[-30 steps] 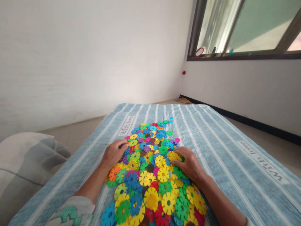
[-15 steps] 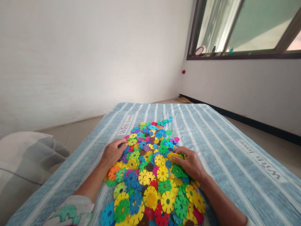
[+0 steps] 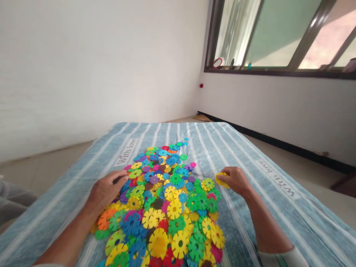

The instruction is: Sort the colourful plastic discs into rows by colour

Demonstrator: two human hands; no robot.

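A long pile of plastic notched discs (image 3: 174,209) in yellow, green, blue, red, purple and other colours lies on a striped blue bedsheet (image 3: 241,218). My right hand (image 3: 235,180) is just off the pile's right side, its thumb and fingers closed on a yellow notched disc (image 3: 221,179). Along the left edge of the pile rests my left hand (image 3: 107,187). Its fingers are bent, with a gap between thumb and forefinger, and the tips touch the discs near a light green one (image 3: 135,174). No disc shows in its grip.
White walls (image 3: 97,66) stand beyond the bed's far edge. A window (image 3: 278,33) at upper right has a small red-rimmed mirror (image 3: 217,62) and small bottles on its sill. Grey cloth (image 3: 16,196) shows at the left edge of the view.
My right hand has moved right, off the pile, with the yellow disc in its fingers. My left hand stays at the pile's left edge. The view has swung to the right.
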